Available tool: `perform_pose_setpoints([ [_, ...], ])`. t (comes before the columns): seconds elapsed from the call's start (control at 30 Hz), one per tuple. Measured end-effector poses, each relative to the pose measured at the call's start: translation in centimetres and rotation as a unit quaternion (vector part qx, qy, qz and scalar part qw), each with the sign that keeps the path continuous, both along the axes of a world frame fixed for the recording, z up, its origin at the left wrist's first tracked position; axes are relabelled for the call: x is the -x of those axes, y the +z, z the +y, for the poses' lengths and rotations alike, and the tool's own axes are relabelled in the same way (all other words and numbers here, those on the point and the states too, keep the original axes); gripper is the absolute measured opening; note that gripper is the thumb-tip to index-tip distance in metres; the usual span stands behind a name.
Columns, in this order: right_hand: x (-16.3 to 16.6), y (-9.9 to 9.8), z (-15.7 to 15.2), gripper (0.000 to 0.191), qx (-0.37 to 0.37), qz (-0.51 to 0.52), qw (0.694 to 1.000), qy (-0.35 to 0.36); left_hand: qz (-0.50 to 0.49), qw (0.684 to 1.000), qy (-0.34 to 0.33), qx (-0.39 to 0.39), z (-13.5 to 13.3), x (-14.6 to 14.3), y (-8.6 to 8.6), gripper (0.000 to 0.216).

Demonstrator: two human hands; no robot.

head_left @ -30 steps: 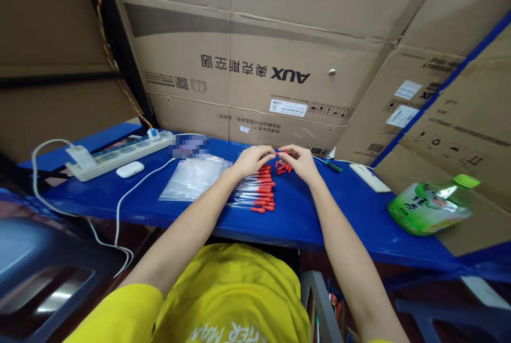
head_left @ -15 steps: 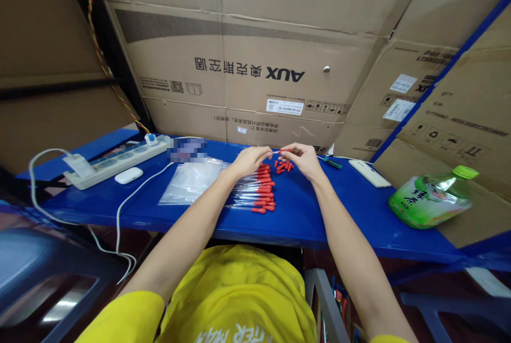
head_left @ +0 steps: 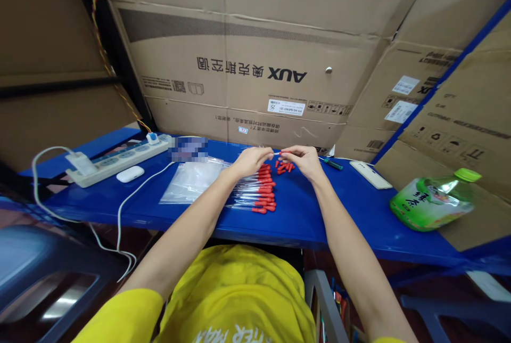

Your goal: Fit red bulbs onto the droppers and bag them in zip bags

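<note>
My left hand (head_left: 250, 162) pinches a thin clear dropper tube, most of it hidden by the fingers. Facing it, my right hand (head_left: 306, 161) is closed on a small red rubber bulb (head_left: 284, 152) at the tube's end; whether the bulb sits over the tube I cannot tell. Under and in front of my left hand lie several droppers (head_left: 264, 190) with red bulbs, side by side, bulbs to the right. Loose red bulbs (head_left: 285, 166) are heaped between my hands. Clear plastic bags (head_left: 187, 183) lie left of the droppers, partly beneath my left forearm.
On the blue table (head_left: 303, 215), a screwdriver (head_left: 332, 163), a pale phone (head_left: 369, 174) and a green drink bottle (head_left: 433, 202) lie to the right. A power strip (head_left: 115, 164), white earbuds case (head_left: 130, 173) and cables are at the left. Cardboard (head_left: 247, 39) walls the back.
My two hands stay fingertip to fingertip with the tube and bulb between them, and the gap looks slightly smaller. The view has shifted a little; the other things rest where they were.
</note>
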State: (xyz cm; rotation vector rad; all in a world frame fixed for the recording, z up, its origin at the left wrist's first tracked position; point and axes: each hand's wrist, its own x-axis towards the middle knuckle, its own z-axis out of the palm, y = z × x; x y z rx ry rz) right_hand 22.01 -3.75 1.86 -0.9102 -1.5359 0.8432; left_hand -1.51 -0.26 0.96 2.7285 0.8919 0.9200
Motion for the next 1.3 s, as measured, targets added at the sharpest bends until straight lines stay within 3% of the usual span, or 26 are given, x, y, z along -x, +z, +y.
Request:
perform_pose_setpoints([
  [0.47,0.7,-0.1,0.0,0.051,0.009,0.014,1.000,0.026,-0.036,0.998,-0.039,0.028,-0.4,-0.5,0.4,0.043],
  [0.93,-0.2,-0.1,0.4,0.047,-0.016,-0.017,1.000,0.013,-0.056,0.998,0.037,0.006,-0.5,-0.3,0.5,0.039],
  [1.3,-0.1,-0.4,0.5,0.047,0.004,-0.014,1.000,0.021,-0.007,1.000,0.018,0.006,-0.2,-0.2,0.2,0.040],
])
